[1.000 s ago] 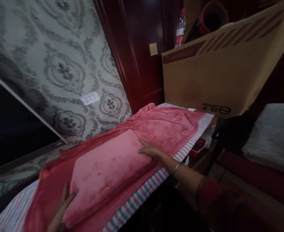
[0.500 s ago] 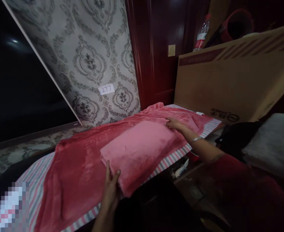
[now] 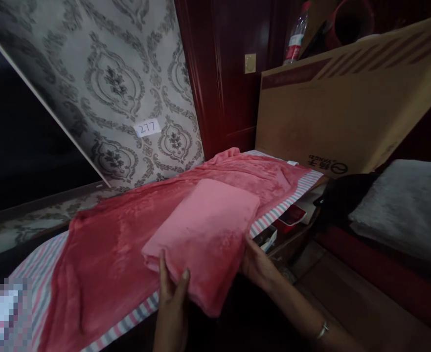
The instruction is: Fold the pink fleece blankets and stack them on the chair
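Note:
A folded pink fleece blanket (image 3: 204,234) lies at an angle, its near corner jutting past the table's front edge. At its near left side my left hand (image 3: 173,293) grips the blanket, fingers spread along the folded edge. My right hand (image 3: 254,261) holds the right side low down, its fingers partly hidden behind the fabric; a bracelet (image 3: 323,330) circles that wrist. Beneath the folded one, a larger red-pink fleece (image 3: 108,264) is spread over a striped cloth (image 3: 142,311).
A large cardboard box (image 3: 318,112) stands at the back right with a plastic bottle (image 3: 296,36) by its top edge. To the left is a dark screen (image 3: 24,127). A grey cushion-like item (image 3: 402,210) sits at right, and small items lie on a shelf (image 3: 292,242) under the striped cloth.
My right hand has left the blanket's far right and come down to its near right side. The folded blanket has turned and shifted toward me; the view has swung slightly right.

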`<state>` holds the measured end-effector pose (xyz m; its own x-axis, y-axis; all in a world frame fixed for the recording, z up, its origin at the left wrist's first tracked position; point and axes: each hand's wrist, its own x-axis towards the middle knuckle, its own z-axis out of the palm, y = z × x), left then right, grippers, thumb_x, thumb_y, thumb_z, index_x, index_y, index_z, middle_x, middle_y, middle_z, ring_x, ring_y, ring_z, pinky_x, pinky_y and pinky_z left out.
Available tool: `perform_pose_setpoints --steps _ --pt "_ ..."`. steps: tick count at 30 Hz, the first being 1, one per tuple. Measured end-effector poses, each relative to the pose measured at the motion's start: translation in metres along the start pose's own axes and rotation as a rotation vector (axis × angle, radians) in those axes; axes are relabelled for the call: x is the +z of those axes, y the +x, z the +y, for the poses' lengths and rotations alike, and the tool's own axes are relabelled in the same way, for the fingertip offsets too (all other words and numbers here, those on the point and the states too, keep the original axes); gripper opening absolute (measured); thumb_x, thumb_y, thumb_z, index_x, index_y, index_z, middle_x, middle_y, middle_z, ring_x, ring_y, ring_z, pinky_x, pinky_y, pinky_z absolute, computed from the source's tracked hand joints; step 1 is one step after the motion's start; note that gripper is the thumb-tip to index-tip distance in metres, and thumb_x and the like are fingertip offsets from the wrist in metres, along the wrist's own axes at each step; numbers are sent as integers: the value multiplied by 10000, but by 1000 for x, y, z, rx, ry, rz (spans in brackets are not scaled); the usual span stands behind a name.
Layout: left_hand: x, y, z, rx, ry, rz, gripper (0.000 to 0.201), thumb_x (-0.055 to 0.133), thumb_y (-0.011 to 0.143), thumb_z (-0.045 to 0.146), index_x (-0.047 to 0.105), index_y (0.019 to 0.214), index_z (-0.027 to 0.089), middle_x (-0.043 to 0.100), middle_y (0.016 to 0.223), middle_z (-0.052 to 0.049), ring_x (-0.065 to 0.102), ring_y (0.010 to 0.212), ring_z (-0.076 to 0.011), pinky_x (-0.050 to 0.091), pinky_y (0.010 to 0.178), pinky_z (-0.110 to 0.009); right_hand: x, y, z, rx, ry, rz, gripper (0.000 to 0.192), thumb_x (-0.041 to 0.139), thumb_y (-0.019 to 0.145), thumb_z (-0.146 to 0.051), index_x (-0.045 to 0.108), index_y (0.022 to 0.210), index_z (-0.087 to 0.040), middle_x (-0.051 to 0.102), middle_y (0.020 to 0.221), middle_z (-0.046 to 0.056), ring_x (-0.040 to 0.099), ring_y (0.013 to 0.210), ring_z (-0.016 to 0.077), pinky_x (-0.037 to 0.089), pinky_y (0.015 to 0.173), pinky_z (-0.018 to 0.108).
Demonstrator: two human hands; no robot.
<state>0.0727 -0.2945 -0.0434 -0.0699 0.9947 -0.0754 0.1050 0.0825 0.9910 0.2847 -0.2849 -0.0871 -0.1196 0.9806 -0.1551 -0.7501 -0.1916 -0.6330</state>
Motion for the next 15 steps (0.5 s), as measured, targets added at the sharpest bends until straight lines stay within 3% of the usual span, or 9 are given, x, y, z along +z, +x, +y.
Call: perform_pose_setpoints --steps 2,4,6,8,11,13,15 --pt "-2 -14 -10 -42 -84 -14 1043 687 790 611 17 1575 460 309 1629 20 473 1391 -261 506 1033 -344 6 5 3 -50 53 85 532 747 741 -611 680 1096 -221 747 1056 85 692 1017 293 548 866 438" --pt "-11 -24 -17 -106 -167 -22 1132 765 715 607 52 1579 442 531 1477 -51 646 1184 -281 591 838 -340 9 8 7 -56 76 146 520 783 718 -554 681 1088 -203 745 1076 95 689 1029 305 555 869 438" --pt "-28 -27 -18 -150 -162 -29 1137 794 662 629 174 1583 382 721 1125 -82 730 844 -258 574 594 -300 10 10 11 -65 91 196 537 813 688 -511 674 1106 -203 744 1090 89 692 1016 305 558 875 440" --pt "-50 -19 -10 -134 -70 19 995 783 646 661 430 1503 300 692 738 -28 656 588 -206 486 461 -260 11 11 14 -91 83 247 532 852 636 -440 675 1083 -210 748 1079 74 699 988 297 556 888 434" --pt "-82 18 19 41 150 157 702 753 655 674 717 1179 209 560 560 24 561 537 -160 462 494 -243 10 12 15 -130 29 301 491 877 563 -325 679 998 -209 757 1025 58 707 947 282 554 891 408" --pt "-94 55 41 239 230 216 657 718 666 673 729 1102 182 605 641 9 550 576 -158 478 540 -256 9 13 14 -160 3 309 516 871 547 -291 668 1015 -212 759 994 49 709 934 276 556 876 402" --pt "-97 95 58 276 304 156 620 724 664 621 721 1100 180 682 771 -34 630 729 -210 546 713 -318 8 15 12 -195 -9 324 584 872 541 -291 646 1075 -217 757 997 43 709 933 273 558 872 404"
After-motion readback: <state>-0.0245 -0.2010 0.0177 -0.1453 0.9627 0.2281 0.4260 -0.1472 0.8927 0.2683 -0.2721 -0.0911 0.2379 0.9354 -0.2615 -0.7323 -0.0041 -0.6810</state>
